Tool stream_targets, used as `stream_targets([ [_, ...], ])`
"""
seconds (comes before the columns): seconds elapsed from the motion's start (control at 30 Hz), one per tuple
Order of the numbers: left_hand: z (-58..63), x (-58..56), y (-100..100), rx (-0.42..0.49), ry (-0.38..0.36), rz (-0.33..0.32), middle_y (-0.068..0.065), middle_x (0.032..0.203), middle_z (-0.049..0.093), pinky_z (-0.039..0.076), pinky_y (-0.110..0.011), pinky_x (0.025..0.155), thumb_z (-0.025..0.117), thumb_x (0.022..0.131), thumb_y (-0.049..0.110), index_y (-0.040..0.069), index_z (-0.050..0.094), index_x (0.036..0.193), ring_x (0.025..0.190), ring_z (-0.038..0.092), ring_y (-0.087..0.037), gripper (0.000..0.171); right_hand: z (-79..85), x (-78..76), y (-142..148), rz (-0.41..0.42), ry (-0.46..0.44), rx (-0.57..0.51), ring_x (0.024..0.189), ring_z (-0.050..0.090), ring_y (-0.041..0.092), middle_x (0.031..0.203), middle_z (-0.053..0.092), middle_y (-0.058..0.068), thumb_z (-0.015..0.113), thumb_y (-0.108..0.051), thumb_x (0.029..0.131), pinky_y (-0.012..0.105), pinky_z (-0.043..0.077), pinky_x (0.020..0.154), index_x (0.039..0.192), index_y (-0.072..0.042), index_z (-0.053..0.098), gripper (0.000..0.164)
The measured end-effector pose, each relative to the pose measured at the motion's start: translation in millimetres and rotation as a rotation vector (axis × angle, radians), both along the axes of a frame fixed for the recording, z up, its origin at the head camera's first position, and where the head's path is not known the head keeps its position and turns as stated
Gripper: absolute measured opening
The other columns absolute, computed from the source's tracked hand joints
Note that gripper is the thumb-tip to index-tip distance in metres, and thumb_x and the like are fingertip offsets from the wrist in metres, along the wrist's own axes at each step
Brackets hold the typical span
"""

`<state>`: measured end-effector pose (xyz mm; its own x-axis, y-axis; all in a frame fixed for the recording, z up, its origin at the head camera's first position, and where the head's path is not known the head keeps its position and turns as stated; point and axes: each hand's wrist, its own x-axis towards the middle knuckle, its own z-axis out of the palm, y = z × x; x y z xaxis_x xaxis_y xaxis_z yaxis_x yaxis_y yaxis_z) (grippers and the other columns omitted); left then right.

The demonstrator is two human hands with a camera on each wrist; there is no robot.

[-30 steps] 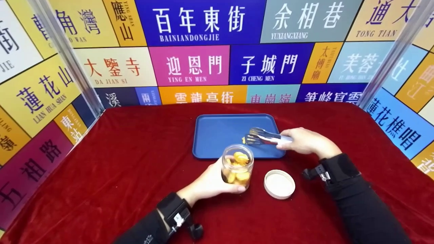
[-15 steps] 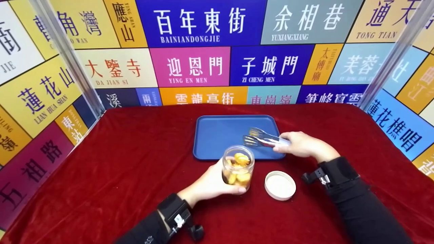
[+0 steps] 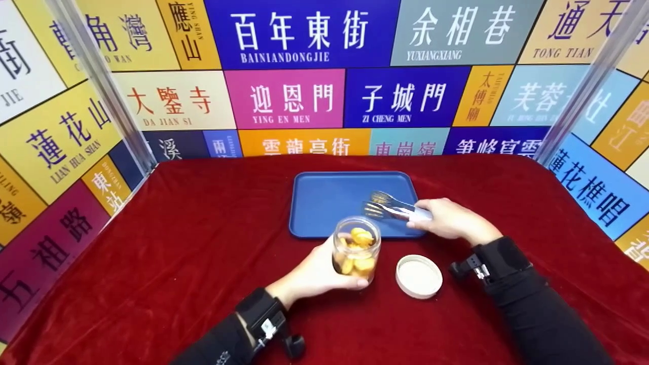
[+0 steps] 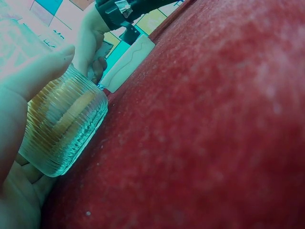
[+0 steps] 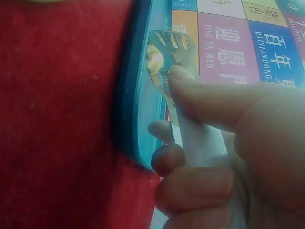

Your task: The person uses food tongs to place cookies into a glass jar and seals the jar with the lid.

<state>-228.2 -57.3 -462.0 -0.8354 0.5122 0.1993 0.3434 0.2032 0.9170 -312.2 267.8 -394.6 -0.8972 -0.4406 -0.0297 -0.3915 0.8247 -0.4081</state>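
In the head view my left hand (image 3: 320,271) grips an open clear glass jar (image 3: 376,253) of round golden cookies (image 3: 361,236) over the red cloth. Its thumb and fingers wrap the ribbed jar wall in the left wrist view. My right hand (image 3: 448,219) holds a pair of metal serving tongs (image 3: 394,207) with pale handles. The slotted tong heads are over the right part of a blue tray (image 3: 324,197). A cookie (image 5: 154,59) shows at the tong heads in the right wrist view; whether it is pinched or lies on the tray I cannot tell.
A round off-white lid (image 3: 419,276) lies on the red cloth (image 3: 177,253), right of the jar and in front of the tray. Colourful sign panels (image 3: 284,99) and metal posts (image 3: 109,76) stand behind and beside the table.
My right hand and the tongs have shifted slightly left and nearer to me. The yellow bit that showed at the tong tips is no longer visible in the head view. My left hand and jar stay put.
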Motion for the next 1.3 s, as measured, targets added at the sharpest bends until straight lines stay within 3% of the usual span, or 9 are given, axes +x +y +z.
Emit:
stream_targets([
  [0.13, -0.5, -0.1, 1, 0.002, 0.006, -0.007, 0.01, 0.129, 0.069, 0.049, -0.032, 0.11, 0.099, 0.075, 0.03, 0.019, 0.051, 0.148, 0.119, 0.065, -0.008, 0.087, 1.8, 1.3, 5, 0.003, 0.005, -0.025, 0.074, 0.054, 0.019, 0.078, 0.057, 0.001, 0.075, -0.036, 0.1, 0.035, 0.041, 0.071, 0.097, -0.007, 0.067, 0.03],
  [0.27, -0.1, -0.7, 1, 0.005, 0.018, -0.017, 0.011, 0.13, 0.069, 0.049, -0.031, 0.11, 0.099, 0.075, 0.031, 0.021, 0.05, 0.148, 0.119, 0.065, -0.008, 0.088, 9.6, 3.5, 12, -0.017, 0.027, -0.038, 0.076, 0.055, 0.02, 0.081, 0.059, 0.0, 0.073, -0.036, 0.102, 0.036, 0.042, 0.072, 0.104, -0.005, 0.07, 0.031],
  [0.4, 0.2, -1.6, 2, 0.009, 0.016, -0.021, 0.011, 0.13, 0.069, 0.049, -0.031, 0.111, 0.099, 0.075, 0.03, 0.022, 0.05, 0.147, 0.12, 0.065, -0.008, 0.087, 24.7, 8.1, 17, -0.034, 0.06, -0.05, 0.082, 0.057, 0.023, 0.087, 0.063, 0.003, 0.071, -0.038, 0.103, 0.039, 0.044, 0.076, 0.114, -0.004, 0.071, 0.035],
  [0.77, -0.4, -2.3, 1, 0.005, 0.01, -0.019, 0.012, 0.131, 0.068, 0.048, -0.031, 0.112, 0.099, 0.076, 0.031, 0.021, 0.05, 0.148, 0.121, 0.064, -0.007, 0.088, 71.6, 38.2, 15, 0.013, 0.089, -0.04, 0.09, 0.059, 0.021, 0.097, 0.067, 0.001, 0.068, -0.038, 0.105, 0.041, 0.047, 0.082, 0.121, -0.012, 0.072, 0.031],
  [1.13, 1.2, -1.0, -2, -0.004, 0.005, -0.021, 0.01, 0.13, 0.069, 0.05, -0.032, 0.109, 0.098, 0.077, 0.03, 0.017, 0.049, 0.148, 0.119, 0.066, -0.009, 0.087, 107.1, 79.4, 4, 0.137, 0.102, -0.04, 0.092, 0.062, 0.014, 0.104, 0.07, -0.008, 0.066, -0.046, 0.106, 0.034, 0.051, 0.082, 0.132, -0.027, 0.069, 0.033],
  [1.3, 0.3, -1.1, -2, -0.024, 0.007, -0.007, 0.011, 0.13, 0.07, 0.049, -0.032, 0.11, 0.098, 0.076, 0.032, 0.018, 0.048, 0.15, 0.119, 0.066, -0.007, 0.091, 113.3, 90.6, -4, 0.238, 0.081, -0.043, 0.084, 0.062, 0.01, 0.095, 0.068, -0.015, 0.064, -0.048, 0.106, 0.029, 0.05, 0.075, 0.118, -0.032, 0.069, 0.02],
])
